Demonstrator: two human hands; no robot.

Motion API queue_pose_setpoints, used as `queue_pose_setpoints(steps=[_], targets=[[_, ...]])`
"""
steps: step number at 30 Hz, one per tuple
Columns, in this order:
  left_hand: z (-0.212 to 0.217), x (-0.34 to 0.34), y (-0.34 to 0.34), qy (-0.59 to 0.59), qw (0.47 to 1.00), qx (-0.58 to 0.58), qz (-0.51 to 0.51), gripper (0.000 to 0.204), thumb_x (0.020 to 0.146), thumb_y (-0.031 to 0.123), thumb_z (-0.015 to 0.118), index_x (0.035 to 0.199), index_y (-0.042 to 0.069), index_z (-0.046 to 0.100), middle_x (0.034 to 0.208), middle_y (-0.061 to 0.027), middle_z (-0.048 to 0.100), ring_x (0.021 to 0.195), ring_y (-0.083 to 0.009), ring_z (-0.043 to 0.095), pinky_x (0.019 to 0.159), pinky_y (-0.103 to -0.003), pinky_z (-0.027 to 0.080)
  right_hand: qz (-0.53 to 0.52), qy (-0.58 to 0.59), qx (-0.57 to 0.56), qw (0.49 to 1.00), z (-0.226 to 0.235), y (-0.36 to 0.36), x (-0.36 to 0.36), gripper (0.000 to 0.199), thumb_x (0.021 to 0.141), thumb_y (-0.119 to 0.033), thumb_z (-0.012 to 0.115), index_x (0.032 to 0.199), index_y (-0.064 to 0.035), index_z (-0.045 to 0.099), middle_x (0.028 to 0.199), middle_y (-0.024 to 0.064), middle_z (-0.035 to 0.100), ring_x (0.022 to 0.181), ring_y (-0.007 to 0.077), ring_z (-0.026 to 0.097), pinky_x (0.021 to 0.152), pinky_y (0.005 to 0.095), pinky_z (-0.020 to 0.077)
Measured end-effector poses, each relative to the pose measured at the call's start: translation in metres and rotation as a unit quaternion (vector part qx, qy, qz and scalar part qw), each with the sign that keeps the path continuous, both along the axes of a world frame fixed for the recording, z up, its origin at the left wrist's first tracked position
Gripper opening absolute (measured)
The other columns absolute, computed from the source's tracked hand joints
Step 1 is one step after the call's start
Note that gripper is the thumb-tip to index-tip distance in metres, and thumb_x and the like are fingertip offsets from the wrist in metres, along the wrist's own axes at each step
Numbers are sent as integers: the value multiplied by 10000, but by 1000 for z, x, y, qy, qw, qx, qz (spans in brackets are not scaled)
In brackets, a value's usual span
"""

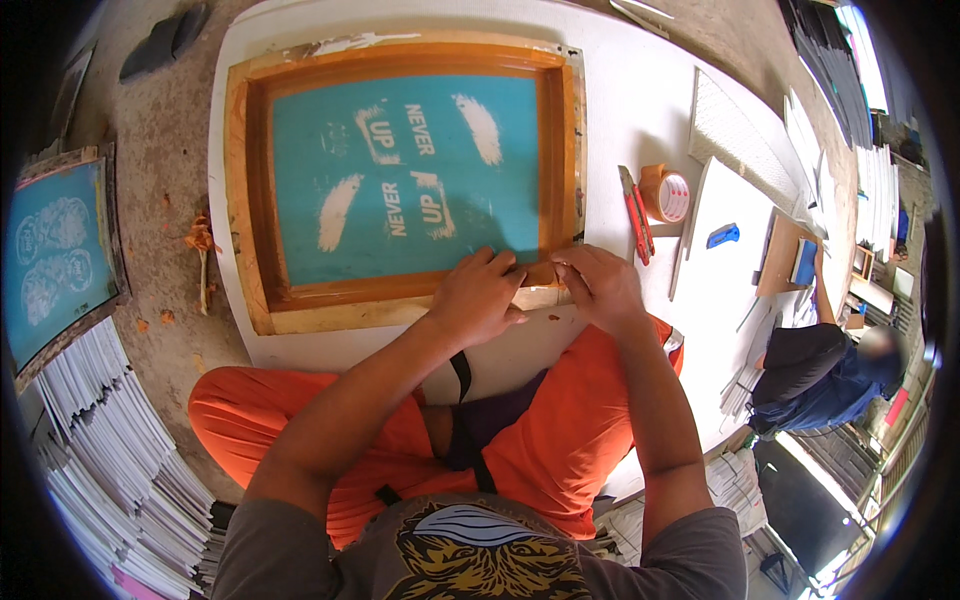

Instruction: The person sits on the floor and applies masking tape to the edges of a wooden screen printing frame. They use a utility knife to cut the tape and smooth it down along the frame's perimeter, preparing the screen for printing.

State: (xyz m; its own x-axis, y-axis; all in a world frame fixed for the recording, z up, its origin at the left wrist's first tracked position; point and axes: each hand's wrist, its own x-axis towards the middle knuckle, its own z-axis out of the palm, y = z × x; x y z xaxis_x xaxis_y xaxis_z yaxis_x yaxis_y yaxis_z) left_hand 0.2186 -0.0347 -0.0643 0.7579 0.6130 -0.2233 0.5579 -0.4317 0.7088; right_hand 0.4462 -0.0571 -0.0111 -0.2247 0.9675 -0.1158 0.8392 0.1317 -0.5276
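Note:
A wooden silk-screen frame point(350, 318) lies in front of me on a white board, its inner edges lined with brown tape. Its blue mesh point(300, 110) carries pale lettering and brush-like marks. At the near right corner, a short strip of brown tape point(540, 274) stretches between my hands. My left hand point(478, 292) rests on the near rail with bent fingers and the thumb apart, fingertips at the strip's left end. The fingers of my right hand point(605, 285) are pinched together on its right end.
Right of the frame lie a red utility knife point(636, 215), a tape roll point(665, 194) and a blue cutter point(722, 236). A person point(830, 380) sits farther right. Another blue screen point(60, 250) and stacked white sheets point(110, 430) stand at the left.

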Motion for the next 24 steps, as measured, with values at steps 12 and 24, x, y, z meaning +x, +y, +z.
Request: queue_pose_setpoints(steps=[12,24], targets=[[-1,3,3,-19,999,-35,-12,659,769,378,867,1286,12,683,1203,-150,630,1200,-360,571,1022,-466,498,-88,-16,-83,993,17,-4,7,175,857,-119,711,1029,-94,727,872,101,719,740,273,720,671,409,566],[-1,13,3,-43,996,-70,-22,672,775,355,868,1308,4,657,1252,-165,625,1214,-372,569,1066,-465,478,-69,-7,-106,992,14,-5,6,197,845,-146,738,1041,-127,736,896,72,734,778,261,725,696,412,571]])
